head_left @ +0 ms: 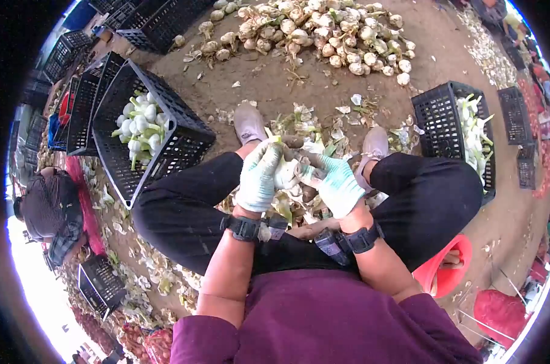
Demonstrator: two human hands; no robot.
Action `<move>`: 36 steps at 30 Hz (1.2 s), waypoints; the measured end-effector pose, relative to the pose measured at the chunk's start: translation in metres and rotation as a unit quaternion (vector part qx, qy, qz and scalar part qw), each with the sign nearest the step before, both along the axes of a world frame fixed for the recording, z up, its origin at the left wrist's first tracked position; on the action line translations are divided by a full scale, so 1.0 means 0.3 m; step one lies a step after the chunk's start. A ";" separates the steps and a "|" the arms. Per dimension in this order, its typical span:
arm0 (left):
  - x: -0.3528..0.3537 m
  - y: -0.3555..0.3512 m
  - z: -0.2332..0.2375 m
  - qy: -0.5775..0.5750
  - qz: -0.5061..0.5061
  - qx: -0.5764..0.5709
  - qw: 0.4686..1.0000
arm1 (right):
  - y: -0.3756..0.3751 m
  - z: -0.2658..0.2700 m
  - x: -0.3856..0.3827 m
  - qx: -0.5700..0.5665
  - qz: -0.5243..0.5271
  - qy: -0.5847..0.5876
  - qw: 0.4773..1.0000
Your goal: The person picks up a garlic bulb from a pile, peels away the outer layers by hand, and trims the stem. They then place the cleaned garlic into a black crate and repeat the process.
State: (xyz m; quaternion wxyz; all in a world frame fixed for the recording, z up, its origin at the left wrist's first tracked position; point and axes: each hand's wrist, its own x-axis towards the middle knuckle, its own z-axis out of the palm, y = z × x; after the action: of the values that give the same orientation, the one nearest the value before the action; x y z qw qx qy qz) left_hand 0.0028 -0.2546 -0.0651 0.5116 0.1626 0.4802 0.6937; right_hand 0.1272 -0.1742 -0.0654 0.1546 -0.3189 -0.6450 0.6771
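Note:
My left hand [260, 176], in a pale striped work glove, is closed around a white garlic bulb [285, 174] above my lap. From the other side my right hand [334, 182], gloved alike, presses its fingers against the bulb's peel. A short green-white stem rises at the top of the bulb. Between my shoes, under the hands, lies a litter of garlic skins [338, 130]. Part of the bulb is hidden by my fingers.
A black crate [184, 133] with white garlic stands at left, another black crate [435, 124] with garlic at right. Unpeeled garlic [348, 36] is heaped ahead. A red bowl [463, 264] sits by my right knee. Another person [50, 206] is at far left.

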 end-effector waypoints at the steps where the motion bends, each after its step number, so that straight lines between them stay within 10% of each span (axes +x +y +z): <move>1: 0.001 0.001 -0.003 0.000 0.000 0.000 1.000 | 0.004 0.007 0.005 0.000 0.000 0.000 1.000; 16: -0.011 -0.016 -0.064 0.010 -0.024 -0.005 1.000 | 0.009 0.037 0.021 -0.003 0.036 -0.054 0.998; 18: -0.001 -0.011 -0.070 -0.121 0.053 0.009 0.991 | -0.003 0.033 0.020 -0.086 -0.013 0.001 0.996; 20: -0.019 -0.011 -0.062 -0.194 0.058 0.057 0.978 | 0.011 -0.008 0.022 0.116 0.060 -0.140 0.981; 24: -0.073 -0.018 -0.045 -0.493 0.091 0.201 0.842 | -0.005 -0.024 0.005 0.141 0.063 -0.243 0.958; 26: -0.089 -0.032 -0.077 -0.409 0.108 0.158 0.892 | -0.010 -0.095 0.017 0.372 0.053 -0.155 0.914; 31: -0.041 -0.020 0.024 -0.502 0.090 0.149 0.847 | -0.042 0.048 -0.030 0.280 -0.053 0.005 0.958; 32: -0.033 -0.021 -0.026 -0.348 0.120 0.065 0.927 | -0.053 0.075 -0.045 0.316 -0.081 0.023 0.945; 36: -0.007 -0.010 -0.056 -0.292 0.109 0.055 0.949 | -0.049 -0.002 -0.039 0.406 -0.009 -0.035 0.913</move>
State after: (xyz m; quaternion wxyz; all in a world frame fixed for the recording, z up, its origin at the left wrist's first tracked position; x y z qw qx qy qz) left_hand 0.0007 -0.2575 -0.0819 0.5405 -0.0725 0.2861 0.7878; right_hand 0.1154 -0.1890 -0.0660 0.2538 -0.2577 -0.8665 0.3441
